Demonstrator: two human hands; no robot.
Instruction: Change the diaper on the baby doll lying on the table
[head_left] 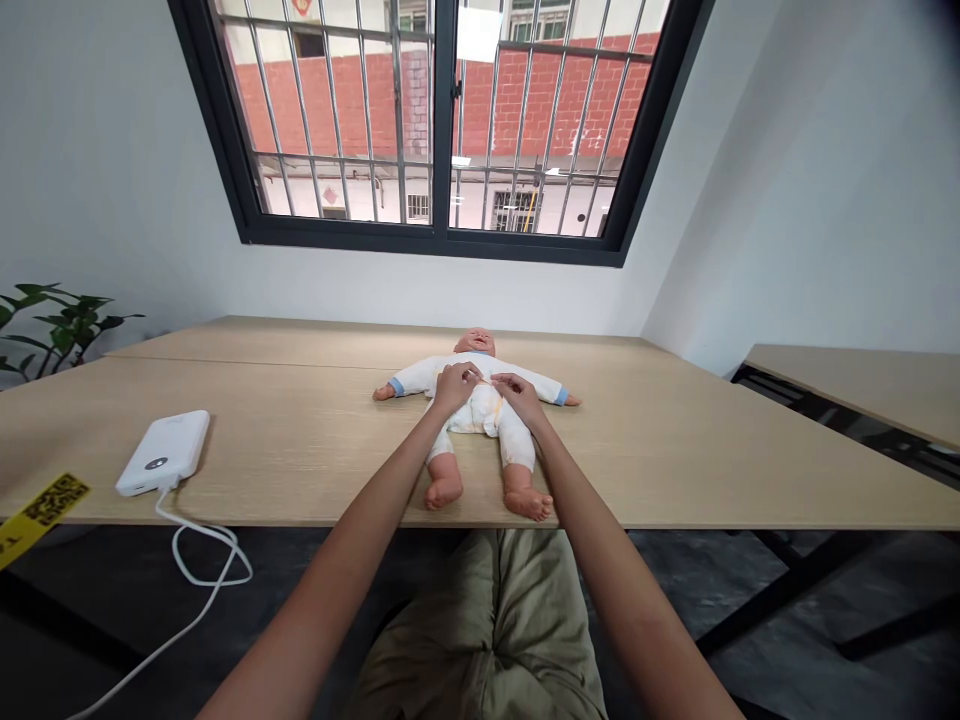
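A baby doll (517, 445) lies on its back on the table, head toward the window and feet toward me. It wears a white top with blue cuffs (414, 374), its arms spread to both sides. Around its hips is a white diaper (477, 412) with yellowish marks. My left hand (456, 386) is closed at the diaper's waist on the left side, fingertips pinching its upper edge. My right hand (519, 394) pinches the waist edge on the right side. The fingertips of both hands are close together over the doll's belly, and they partly hide the waistband.
A white power bank (166, 452) with a white cable (196, 580) hanging off the front edge lies at the left of the wooden table (712, 450). A plant (67, 325) stands at the far left. Behind is a barred window (442, 240); another table (862, 385) is at right.
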